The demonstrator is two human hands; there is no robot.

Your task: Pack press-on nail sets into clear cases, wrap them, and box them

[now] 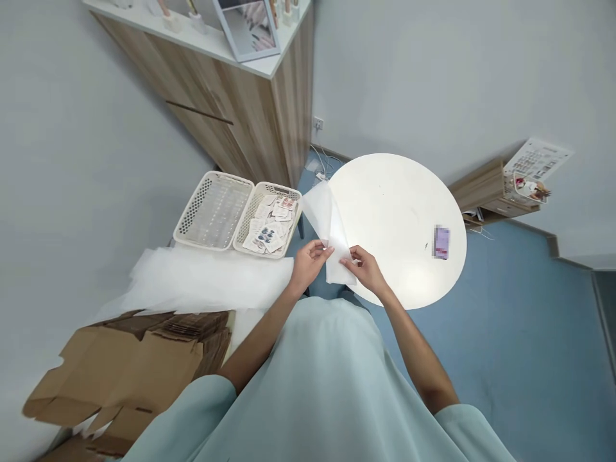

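A thin, translucent white packing sheet (339, 234) hangs folded over itself between my hands, at the near left edge of the round white table (385, 205). My left hand (307, 264) pinches its left edge between thumb and fingers. On the sheet's right side my right hand (366, 269) is closed, the thumb lying on its front and the fingers partly behind. The sheet's upper corner reaches toward a white basket (266, 187) that holds many small cards with printed nail pictures.
Beside that basket stands another white basket (210, 179) with clear plastic pieces. White sheets (206, 279) lie piled at left, near flattened brown cardboard boxes (120, 366). A purple packet (441, 242) rests on the table's right side. A wooden cabinet (231, 96) stands behind.
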